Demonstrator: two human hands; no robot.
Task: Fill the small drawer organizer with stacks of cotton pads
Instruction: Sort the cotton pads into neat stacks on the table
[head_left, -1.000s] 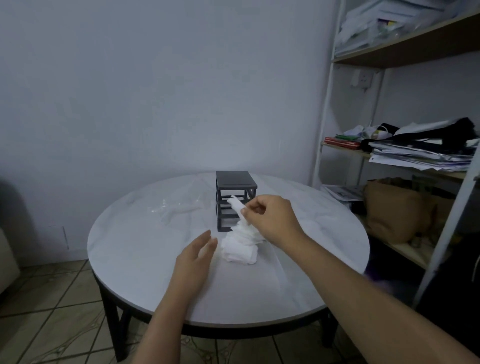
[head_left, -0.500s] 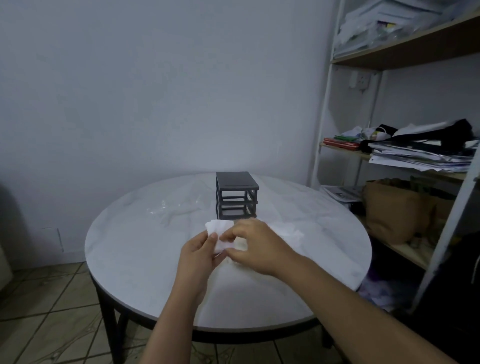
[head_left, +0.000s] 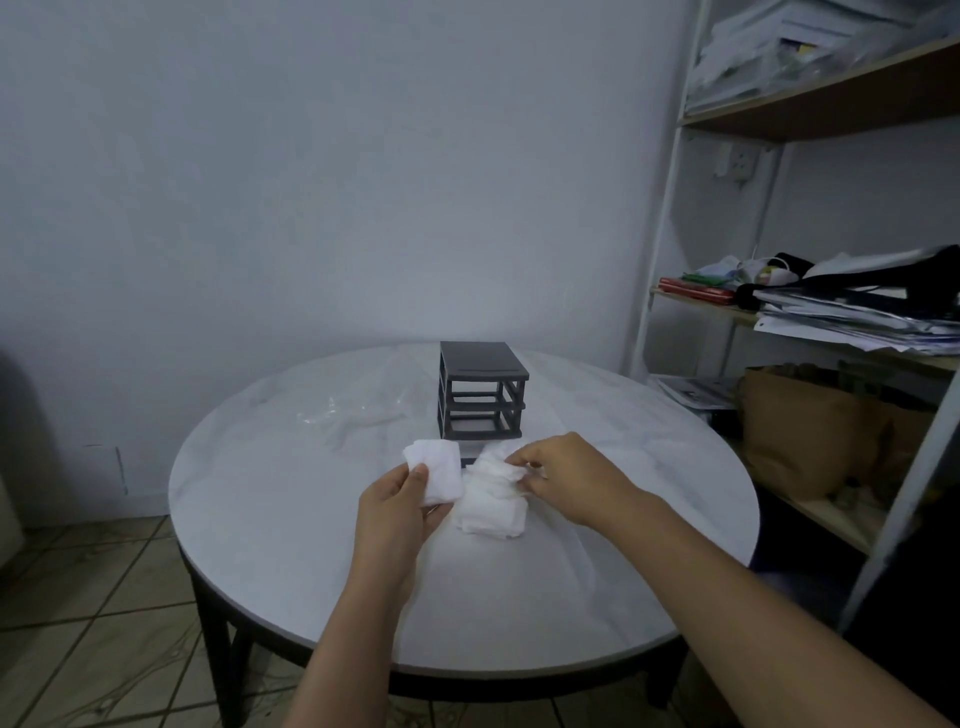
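A round white-topped table (head_left: 291, 519) stands against a bare pale wall, with cluttered shelving (head_left: 779, 119) to the right. A person sorts cotton pads in front of the small dark drawer organizer (head_left: 480, 389), which sits upright toward the table's far side, its open bays showing no pads. The left hand (head_left: 395, 514) holds a small square stack of pads (head_left: 436, 467), thumb pressed on its near face and fingers curled behind. The right hand (head_left: 571, 478) pinches at the top of a loose heap of pads (head_left: 491, 506), which lies on the table just beside that stack and near the organizer's front. Exactly which fingertips close on the pad is hard to tell. A crumpled clear wrapper (head_left: 353, 415) lies to the organizer's left. The work appears to be at the stacking stage, with nothing loaded yet. The next move likely calls for lifting one pad off the heap without dragging its neighbours, squaring it onto the held stack, then sliding the stack into a bay.
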